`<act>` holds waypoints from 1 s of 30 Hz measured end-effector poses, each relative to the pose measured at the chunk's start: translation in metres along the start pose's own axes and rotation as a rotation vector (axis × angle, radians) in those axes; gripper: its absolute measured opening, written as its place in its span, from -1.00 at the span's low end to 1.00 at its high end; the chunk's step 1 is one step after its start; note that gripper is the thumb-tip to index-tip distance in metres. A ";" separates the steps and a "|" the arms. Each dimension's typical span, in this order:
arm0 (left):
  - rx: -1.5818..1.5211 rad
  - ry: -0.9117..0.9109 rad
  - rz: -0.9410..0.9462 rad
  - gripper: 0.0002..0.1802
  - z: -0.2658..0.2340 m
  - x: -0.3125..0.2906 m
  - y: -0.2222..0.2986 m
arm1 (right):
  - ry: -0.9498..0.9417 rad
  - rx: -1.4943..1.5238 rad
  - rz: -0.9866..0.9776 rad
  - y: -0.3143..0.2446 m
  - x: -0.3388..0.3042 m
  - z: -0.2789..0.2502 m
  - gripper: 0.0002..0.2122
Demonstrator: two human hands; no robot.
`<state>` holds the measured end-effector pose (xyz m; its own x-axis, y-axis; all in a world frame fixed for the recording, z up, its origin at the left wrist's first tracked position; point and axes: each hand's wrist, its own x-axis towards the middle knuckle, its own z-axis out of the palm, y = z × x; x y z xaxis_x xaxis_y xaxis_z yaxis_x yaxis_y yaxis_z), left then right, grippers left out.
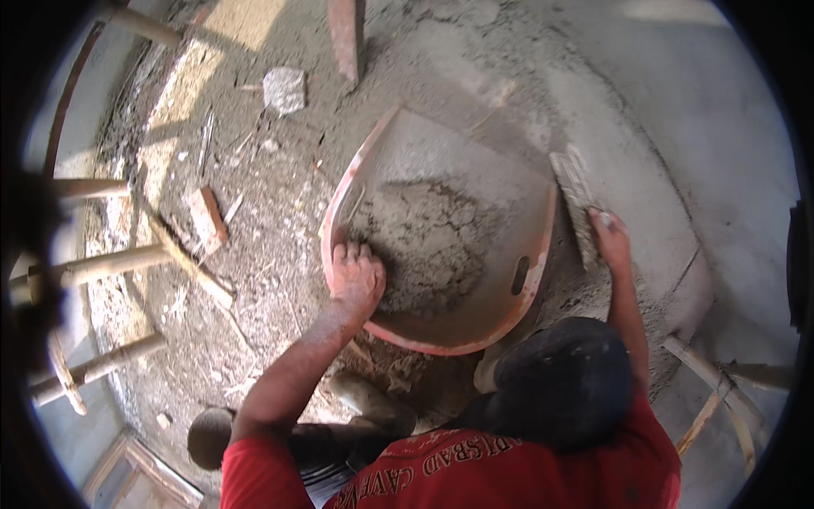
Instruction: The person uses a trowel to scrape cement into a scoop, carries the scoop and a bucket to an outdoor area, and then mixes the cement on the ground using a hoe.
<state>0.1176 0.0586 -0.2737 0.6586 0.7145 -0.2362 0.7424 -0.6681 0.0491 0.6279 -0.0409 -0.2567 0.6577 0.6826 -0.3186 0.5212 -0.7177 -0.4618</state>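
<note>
In front of me stands a reddish mortar pan (547,233) with a slot in its right side and a mound of grey mortar (432,242) inside. My left hand (358,276) is at the pan's left rim, fingers bent over it and next to the mortar; the fingertips are partly hidden. Off to the right, my right hand (612,242) is closed on a long, narrow plastering float (575,204) coated in grey mortar. The float stands on edge beside the pan's right rim, apart from the mortar in it.
Wooden poles (102,267) jut in from the left, and more poles (712,373) stand at the lower right. A broken brick (206,220), a pale block (284,90) and sticks lie on the rough ground. A post (345,42) rises beyond the pan. Smooth grey plaster (678,102) curves along the right.
</note>
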 end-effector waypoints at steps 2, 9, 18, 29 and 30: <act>-0.107 -0.047 -0.102 -0.77 0.004 0.003 0.003 | -0.021 -0.064 -0.140 -0.056 0.030 0.020 -0.39; -0.200 0.021 -0.130 -0.86 -0.064 -0.002 -0.002 | 0.108 -0.124 -0.211 -0.193 0.196 0.086 -0.21; -0.393 -0.078 -0.722 -0.64 -0.128 -0.162 -0.152 | 0.277 0.057 -0.269 -0.200 0.189 0.093 -0.28; -0.529 -0.223 -0.476 -0.68 -0.077 -0.163 -0.209 | -0.161 -0.302 -0.262 -0.168 -0.044 0.029 -0.35; -0.586 -0.153 -0.402 -0.64 -0.083 -0.150 -0.197 | -0.084 -0.283 -0.213 -0.146 -0.038 0.030 -0.33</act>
<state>-0.1170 0.1002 -0.1669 0.3282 0.8158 -0.4763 0.8954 -0.1079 0.4320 0.5099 0.0420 -0.2018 0.4773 0.8214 -0.3122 0.7793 -0.5599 -0.2816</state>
